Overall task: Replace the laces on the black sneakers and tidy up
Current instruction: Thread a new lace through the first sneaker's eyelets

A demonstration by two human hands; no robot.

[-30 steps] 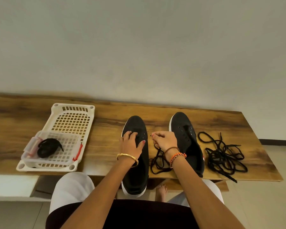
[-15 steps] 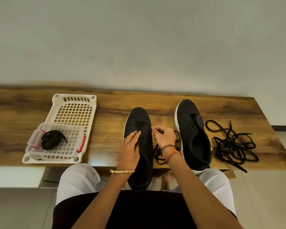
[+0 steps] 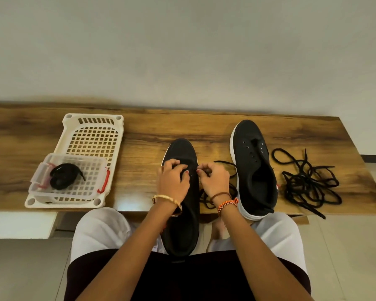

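My left hand (image 3: pixel 173 181) presses on the near sneaker (image 3: pixel 182 213), whose heel overhangs the bench (image 3: pixel 139 148). My right hand (image 3: pixel 213 181) pinches a lace (image 3: pixel 225 162) at its eyelets. Loose laces (image 3: pixel 308 183) lie beside the far sneaker (image 3: pixel 253 170).

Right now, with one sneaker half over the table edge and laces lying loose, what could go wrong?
1. The left sneaker overhangs the table edge toward the lap; if the left hand lets go, it may slip down.
2. The lace in the right hand trails between the shoes and might snag.
3. The loose lace pile is tangled, with an end at the edge; it could fall.
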